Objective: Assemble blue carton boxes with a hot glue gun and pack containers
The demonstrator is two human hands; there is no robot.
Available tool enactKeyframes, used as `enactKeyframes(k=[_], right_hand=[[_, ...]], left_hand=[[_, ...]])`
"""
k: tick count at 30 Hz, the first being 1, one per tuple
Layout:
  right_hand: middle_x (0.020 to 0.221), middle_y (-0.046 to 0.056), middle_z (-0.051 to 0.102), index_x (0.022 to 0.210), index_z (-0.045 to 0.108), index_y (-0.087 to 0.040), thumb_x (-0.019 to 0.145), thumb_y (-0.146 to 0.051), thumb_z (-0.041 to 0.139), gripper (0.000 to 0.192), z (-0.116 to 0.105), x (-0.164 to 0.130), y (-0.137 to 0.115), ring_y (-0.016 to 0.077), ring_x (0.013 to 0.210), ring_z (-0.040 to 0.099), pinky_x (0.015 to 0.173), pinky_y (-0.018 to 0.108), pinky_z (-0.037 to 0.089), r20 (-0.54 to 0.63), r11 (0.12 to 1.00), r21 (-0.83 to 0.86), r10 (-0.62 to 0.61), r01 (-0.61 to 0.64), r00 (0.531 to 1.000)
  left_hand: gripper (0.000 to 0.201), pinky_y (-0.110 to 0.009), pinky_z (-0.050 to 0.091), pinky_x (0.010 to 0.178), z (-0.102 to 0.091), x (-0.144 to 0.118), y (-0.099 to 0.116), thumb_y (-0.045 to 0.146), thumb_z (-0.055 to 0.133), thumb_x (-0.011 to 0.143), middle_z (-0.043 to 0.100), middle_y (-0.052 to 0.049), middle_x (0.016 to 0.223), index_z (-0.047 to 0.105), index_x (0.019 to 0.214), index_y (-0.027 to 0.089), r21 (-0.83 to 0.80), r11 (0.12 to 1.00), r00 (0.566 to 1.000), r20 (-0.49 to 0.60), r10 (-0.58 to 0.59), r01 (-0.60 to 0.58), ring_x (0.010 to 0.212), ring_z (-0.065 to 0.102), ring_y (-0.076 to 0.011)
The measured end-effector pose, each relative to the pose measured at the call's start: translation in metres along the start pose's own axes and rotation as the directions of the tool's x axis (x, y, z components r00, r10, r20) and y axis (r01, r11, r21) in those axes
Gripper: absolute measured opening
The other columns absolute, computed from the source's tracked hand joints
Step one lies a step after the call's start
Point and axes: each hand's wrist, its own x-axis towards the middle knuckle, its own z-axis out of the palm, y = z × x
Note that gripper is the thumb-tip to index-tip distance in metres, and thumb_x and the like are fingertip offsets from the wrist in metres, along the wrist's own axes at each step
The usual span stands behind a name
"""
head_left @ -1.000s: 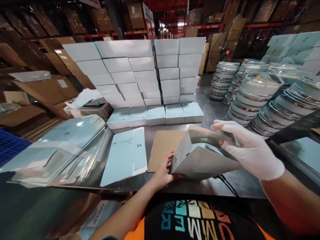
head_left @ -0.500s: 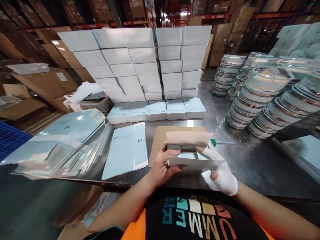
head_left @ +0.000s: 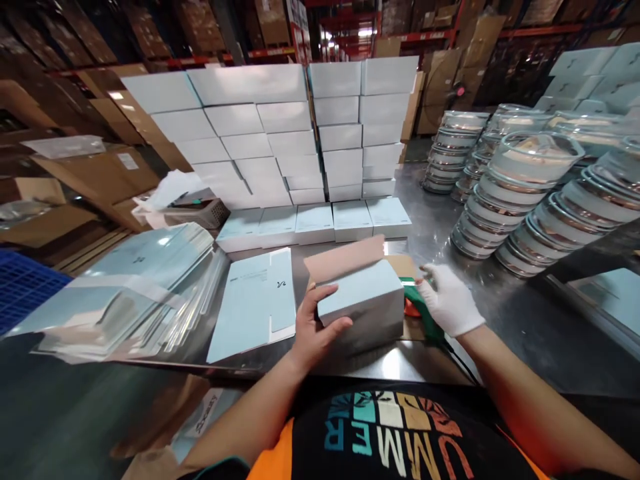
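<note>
My bare left hand (head_left: 320, 327) grips the left end of a pale blue cardboard box (head_left: 363, 293), thumb on the near side and fingers over the top. A flap (head_left: 345, 259) with a brown inner face stands raised along the box's far edge. To the right of the box, a green glue gun (head_left: 424, 310) with an orange trigger and a dark cord is partly hidden. My right hand (head_left: 450, 300), in a white glove, is beside the glue gun with thumb and fingers apart. Under the box, a brown cardboard sheet (head_left: 400, 265) shows in part.
Flat blue box blanks (head_left: 255, 300) and a larger pile (head_left: 135, 280) lie left. A row of boxes (head_left: 314, 220) and a tall wall of boxes (head_left: 270, 133) stand behind. Stacked round clear-lidded containers (head_left: 500, 213) are at right. A basket (head_left: 200, 212) sits far left.
The box has been turned, so its closed blue top now shows instead of its open inside. My right hand has left the box and moved right, beside the glue gun, now more visible.
</note>
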Motion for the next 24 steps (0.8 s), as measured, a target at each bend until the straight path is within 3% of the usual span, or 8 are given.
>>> enactKeyframes(k=[2, 4, 6, 9, 13, 17, 21, 24], right_hand=[[0.122, 0.028, 0.076, 0.141, 0.064, -0.01, 0.099, -0.046, 0.065, 0.055, 0.0, 0.005, 0.012, 0.0468, 0.111, 0.076, 0.094, 0.055, 0.056, 0.223, 0.933, -0.334, 0.218, -0.136, 0.95], [0.121, 0.031, 0.077, 0.159, 0.047, -0.006, 0.102, -0.043, 0.062, 0.07, 0.004, 0.004, 0.021, 0.0466, 0.106, 0.078, 0.089, 0.052, 0.056, 0.333, 0.876, -0.451, 0.344, -0.171, 0.878], [0.124, 0.028, 0.077, 0.165, 0.037, -0.008, 0.102, -0.041, 0.063, 0.076, 0.006, -0.001, 0.029, 0.0415, 0.106, 0.079, 0.087, 0.044, 0.056, 0.359, 0.89, -0.423, 0.337, -0.171, 0.87], [0.123, 0.02, 0.079, 0.158, 0.043, -0.013, 0.087, -0.036, 0.078, 0.082, 0.006, -0.006, 0.037, 0.0344, 0.104, 0.079, 0.083, 0.035, 0.055, 0.385, 0.949, -0.254, 0.275, -0.185, 0.881], [0.1, 0.012, 0.081, 0.141, 0.06, -0.013, 0.068, -0.016, 0.078, 0.075, 0.004, -0.007, 0.039, 0.0319, 0.089, 0.078, 0.074, 0.034, 0.055, 0.273, 0.954, -0.05, 0.299, -0.297, 0.914], [0.084, 0.005, 0.078, 0.122, 0.07, -0.018, 0.073, -0.025, 0.066, 0.049, -0.008, -0.006, 0.04, 0.028, 0.078, 0.075, 0.072, 0.037, 0.059, 0.106, 0.948, 0.069, 0.302, -0.31, 0.947], [0.1, 0.014, 0.078, 0.112, 0.072, -0.02, 0.071, -0.048, 0.073, 0.05, -0.028, -0.017, 0.04, 0.0364, 0.092, 0.075, 0.085, 0.05, 0.062, -0.333, 0.968, 0.131, 0.247, -0.215, 0.91], [0.102, 0.013, 0.081, 0.108, 0.075, -0.024, 0.077, -0.05, 0.072, 0.04, -0.04, -0.03, 0.026, 0.0335, 0.088, 0.077, 0.083, 0.049, 0.065, -0.325, 0.973, 0.231, 0.096, -0.019, 0.941]], left_hand=[[0.058, -0.041, 0.057, 0.096, -0.002, 0.009, 0.007, 0.072, 0.083, 0.084, 0.076, -0.005, 0.106, 0.077, 0.116, 0.025, -0.056, 0.998, 0.996, -0.082, -0.04, 0.036, 0.1, 0.072, -0.0266], [0.055, -0.035, 0.056, 0.083, -0.002, 0.016, 0.014, 0.071, 0.082, 0.084, 0.075, -0.004, 0.1, 0.077, 0.112, 0.024, -0.118, 0.99, 0.991, -0.104, -0.084, 0.071, 0.09, 0.071, -0.0233], [0.058, -0.033, 0.055, 0.078, -0.001, 0.02, 0.02, 0.073, 0.083, 0.081, 0.074, -0.004, 0.098, 0.076, 0.109, 0.023, -0.158, 0.979, 0.984, -0.101, -0.147, 0.13, 0.086, 0.069, -0.0227], [0.062, -0.033, 0.055, 0.078, 0.001, 0.023, 0.026, 0.075, 0.085, 0.077, 0.073, -0.004, 0.095, 0.075, 0.108, 0.022, -0.193, 0.958, 0.968, -0.086, -0.234, 0.214, 0.086, 0.068, -0.0231], [0.062, -0.031, 0.052, 0.074, 0.004, 0.024, 0.029, 0.071, 0.088, 0.075, 0.07, -0.002, 0.088, 0.072, 0.109, 0.022, -0.282, 0.908, 0.942, -0.042, -0.333, 0.309, 0.079, 0.063, -0.0201], [0.063, -0.03, 0.051, 0.074, 0.002, 0.024, 0.028, 0.067, 0.091, 0.075, 0.07, -0.003, 0.092, 0.071, 0.113, 0.022, -0.331, 0.88, 0.932, 0.001, -0.361, 0.341, 0.08, 0.063, -0.0195], [0.064, -0.031, 0.052, 0.076, 0.001, 0.027, 0.03, 0.066, 0.092, 0.073, 0.071, -0.003, 0.096, 0.071, 0.113, 0.022, -0.343, 0.878, 0.936, 0.017, -0.351, 0.335, 0.083, 0.065, -0.0206], [0.061, -0.032, 0.053, 0.079, 0.005, 0.028, 0.032, 0.066, 0.093, 0.073, 0.071, -0.003, 0.098, 0.072, 0.111, 0.023, -0.323, 0.903, 0.955, 0.007, -0.296, 0.282, 0.087, 0.066, -0.022]])
